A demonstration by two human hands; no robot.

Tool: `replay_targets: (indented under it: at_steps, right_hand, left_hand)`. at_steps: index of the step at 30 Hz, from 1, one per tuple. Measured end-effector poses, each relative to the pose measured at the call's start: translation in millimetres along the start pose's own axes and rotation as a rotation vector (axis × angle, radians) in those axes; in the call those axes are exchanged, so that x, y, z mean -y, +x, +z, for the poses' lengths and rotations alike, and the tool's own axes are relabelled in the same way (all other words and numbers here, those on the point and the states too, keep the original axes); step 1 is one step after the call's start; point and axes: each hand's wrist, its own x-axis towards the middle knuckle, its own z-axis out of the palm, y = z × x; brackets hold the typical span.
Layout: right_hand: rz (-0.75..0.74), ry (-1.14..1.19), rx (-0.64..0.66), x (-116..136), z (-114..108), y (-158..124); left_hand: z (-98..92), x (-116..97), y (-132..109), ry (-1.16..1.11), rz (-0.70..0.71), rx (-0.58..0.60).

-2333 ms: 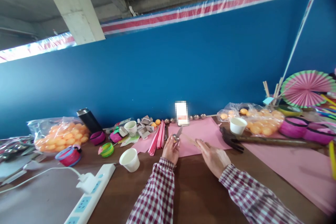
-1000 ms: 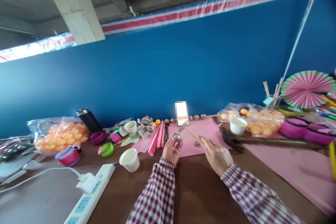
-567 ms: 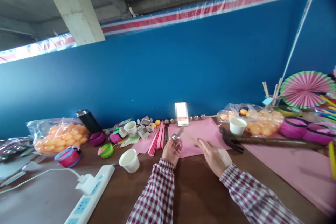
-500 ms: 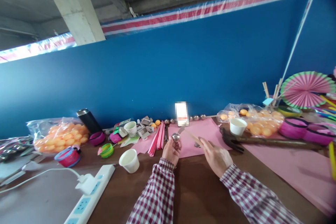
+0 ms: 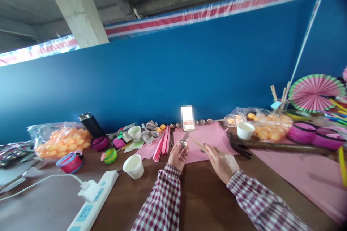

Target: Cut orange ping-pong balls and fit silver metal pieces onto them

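A shiny metal ball (image 5: 183, 143) is held in the fingers of my left hand (image 5: 177, 157), at the near left part of a pink sheet (image 5: 214, 137). My right hand (image 5: 222, 162) grips a thin wooden stick (image 5: 198, 142), which points left toward the ball. A small dark object on the sheet is partly hidden behind the right fingers. More metal balls (image 5: 202, 122) stand in a row along the far edge, by the blue wall. Pink strips (image 5: 162, 144) lie left of my left hand.
A white cup (image 5: 133, 166) and a power strip (image 5: 93, 202) are on the left. Right of the sheet lie a hammer (image 5: 284, 147), another white cup (image 5: 245, 130) and a bag of orange balls (image 5: 273, 126). A black bottle (image 5: 91, 124) leans at the back left.
The ball in my left hand has tilted or turned and sits slightly lower. My right hand has shifted slightly left with the stick, covering more of the small object on the sheet.
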Motion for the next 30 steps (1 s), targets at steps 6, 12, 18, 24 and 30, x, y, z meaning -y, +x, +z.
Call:
replay_targets:
  at_steps: [6,12,18,24,30]
  right_hand:
    - [0.016,-0.008,0.008,-1.0,0.9,-0.4]
    - [0.019,-0.01,0.009,-0.9,0.5,-0.3]
    - [-0.016,-0.022,0.035,0.7,-0.7,-0.3]
    - [-0.004,-0.017,0.001,-0.1,0.4,-0.2]
    - [-0.009,-0.006,-0.021,0.2,0.6,-0.1]
  left_hand:
    - [-1.8,1.7,2.2,0.04,0.056,0.025]
    - [-2.1,3.2,2.8,0.051,0.078,0.053]
    - [-1.5,3.4,2.7,0.09,0.084,0.021]
    - [0.6,4.3,2.0,0.093,0.111,-0.026]
    - [0.6,4.0,1.5,0.182,0.072,-0.023]
